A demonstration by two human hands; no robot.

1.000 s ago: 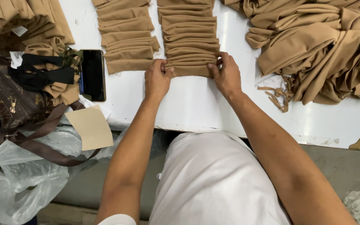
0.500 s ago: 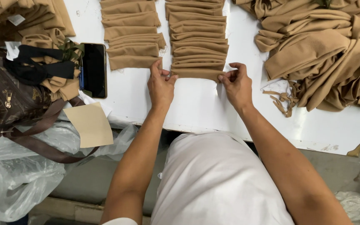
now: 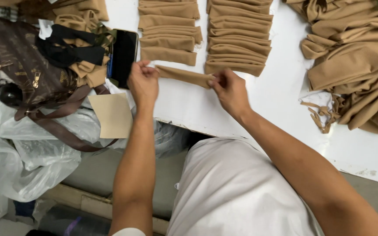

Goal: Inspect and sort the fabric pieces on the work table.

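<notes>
My left hand [image 3: 143, 82] and my right hand [image 3: 229, 91] each pinch one end of a narrow folded tan fabric strip [image 3: 182, 75], stretched between them just above the white table [image 3: 259, 109]. Directly beyond the strip lie two rows of stacked folded tan strips: a left row [image 3: 168, 32] and a right row [image 3: 238, 37]. The held strip hangs in front of the near end of the left row.
A loose heap of tan fabric [image 3: 355, 61] fills the right of the table, with frayed scraps [image 3: 318, 114] beside it. A black phone [image 3: 122, 57], a brown bag [image 3: 20, 70], black cloth [image 3: 68, 48], a tan card [image 3: 112, 114] and plastic bags [image 3: 27, 153] sit at the left.
Both hands left the near end of the right row, moved left and lifted one strip, now held taut between them. The camera view shifted left.
</notes>
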